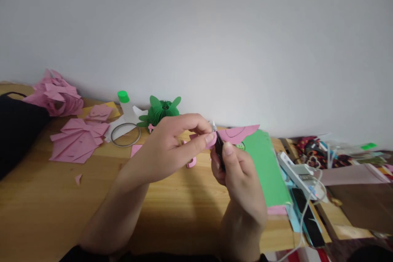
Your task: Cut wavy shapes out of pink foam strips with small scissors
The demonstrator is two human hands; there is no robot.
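In front of me, above the wooden table (172,213), my left hand (168,147) pinches a small pink paper piece (210,142) between thumb and finger. My right hand (242,176) is closed around a dark slim tube (219,150) with a pale pointed tip, held upright right beside the paper. The two hands almost meet there. Under my left fingers lies a small curled pink cutout (192,163). Behind the tube rests a pink sheet (242,133) with a curved black outline, partly over a green sheet (265,168).
Left: folded pink paper (76,141), a glue stick (124,104) with green cap, a ring (125,144). A green pleated paper figure (162,111) stands by the wall. Right: a power strip (297,176) with a white cable, and a phone (307,217). A black object (18,131) sits far left.
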